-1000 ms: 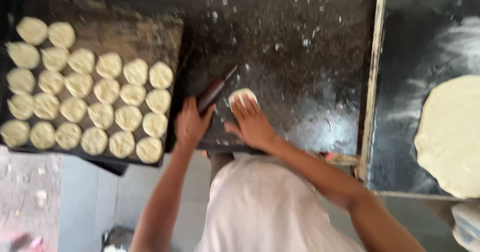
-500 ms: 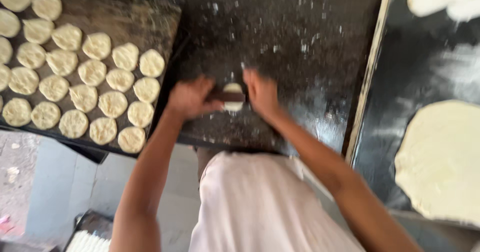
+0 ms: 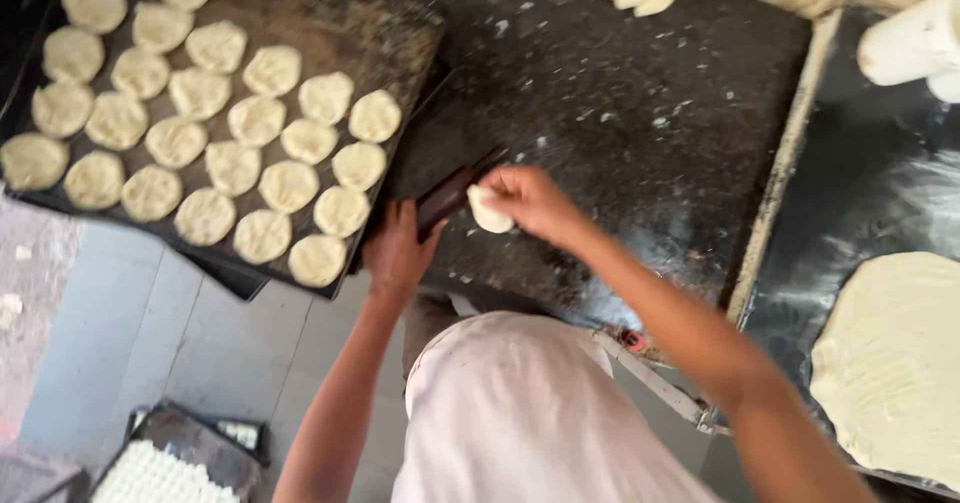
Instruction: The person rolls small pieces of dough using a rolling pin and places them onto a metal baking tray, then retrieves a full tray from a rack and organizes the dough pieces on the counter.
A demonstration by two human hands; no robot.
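a dark speckled stone counter (image 3: 640,113) is stretching across the view. the right hand (image 3: 535,201) is reaching in from the right, fingers pinching a small dough ball (image 3: 490,211) just above it. the left hand (image 3: 398,253), arm extended upward, is curling around a dark rolling pin (image 3: 455,191), with a tray of dough discs (image 3: 400,53) to its left.

The counter (image 3: 640,133) is showing as dark speckled stone, polished and lightly floured. The tray (image 3: 400,33) is appearing as worn, dull dark metal. The dough pieces (image 3: 230,153) are looking pale, soft and matt. The rolling pin (image 3: 450,195) is presenting as dark, smooth wood. The griddle (image 3: 880,183) is gleaming as glossy black metal.
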